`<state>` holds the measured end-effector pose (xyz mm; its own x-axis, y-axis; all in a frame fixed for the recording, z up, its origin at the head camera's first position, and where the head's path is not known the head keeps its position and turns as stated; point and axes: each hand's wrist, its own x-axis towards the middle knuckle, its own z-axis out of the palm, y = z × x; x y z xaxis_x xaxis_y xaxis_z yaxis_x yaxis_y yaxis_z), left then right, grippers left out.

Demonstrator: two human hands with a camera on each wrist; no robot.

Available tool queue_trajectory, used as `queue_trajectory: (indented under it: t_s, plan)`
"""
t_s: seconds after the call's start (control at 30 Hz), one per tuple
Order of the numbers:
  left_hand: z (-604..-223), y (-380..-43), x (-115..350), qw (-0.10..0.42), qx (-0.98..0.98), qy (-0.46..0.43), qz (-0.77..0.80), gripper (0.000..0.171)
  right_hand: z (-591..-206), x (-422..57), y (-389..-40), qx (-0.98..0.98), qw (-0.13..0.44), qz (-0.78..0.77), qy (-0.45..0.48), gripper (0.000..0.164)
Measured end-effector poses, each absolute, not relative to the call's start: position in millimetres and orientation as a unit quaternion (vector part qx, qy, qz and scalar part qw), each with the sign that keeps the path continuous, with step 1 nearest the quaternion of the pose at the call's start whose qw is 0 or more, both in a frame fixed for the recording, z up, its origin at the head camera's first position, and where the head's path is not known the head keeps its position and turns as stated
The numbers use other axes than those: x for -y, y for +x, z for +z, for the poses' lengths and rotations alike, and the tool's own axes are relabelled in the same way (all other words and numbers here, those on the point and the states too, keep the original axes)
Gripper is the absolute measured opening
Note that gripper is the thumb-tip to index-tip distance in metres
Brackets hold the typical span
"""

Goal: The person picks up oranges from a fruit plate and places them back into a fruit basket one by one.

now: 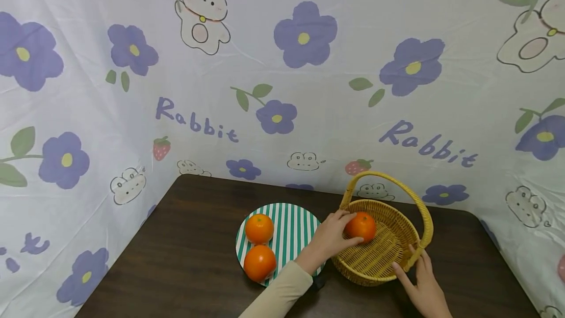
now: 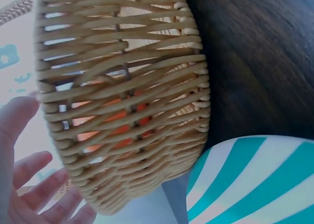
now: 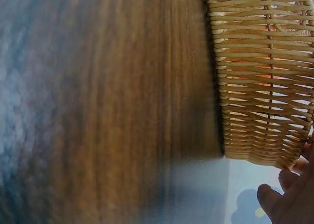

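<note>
One bare left hand (image 1: pixel 328 237), thumb and fingers spread about round orange fruit (image 1: pixel 363 228) inside left side of yellow woven basket (image 1: pixel 359 276) with arched handle (image 1: pixel 388 176). Bare right hand (image 1: pixel 424 286) at right rim near handle foot; pinching or merely touching, cannot tell. Left of basket: round green-and-white striped disc (image 1: pixel 293 229) bearing two more orange fruits (image 1: pixel 259 263). Beneath: dark brown table (image 1: pixel 181 249). Behind: white cloth (image 1: pixel 331 112), purple flowers.

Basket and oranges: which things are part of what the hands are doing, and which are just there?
Seem part of the job:
left hand, at the orange in the basket
right hand, at the basket's rim
far orange and near orange on the striped plate

Just there:
table underneath
rabbit cloth behind
</note>
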<state>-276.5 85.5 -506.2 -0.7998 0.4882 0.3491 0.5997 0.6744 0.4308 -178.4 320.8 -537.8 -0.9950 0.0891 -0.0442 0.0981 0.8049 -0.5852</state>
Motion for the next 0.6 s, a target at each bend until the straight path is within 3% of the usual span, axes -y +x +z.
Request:
queue_trajectory:
  t_s: [0.6]
  plan:
    - [-490,-256,-60,0.085,0.906,-0.338,-0.239,0.063,-535,-320,-177,-0.950,0.007,-0.308,0.045,0.084]
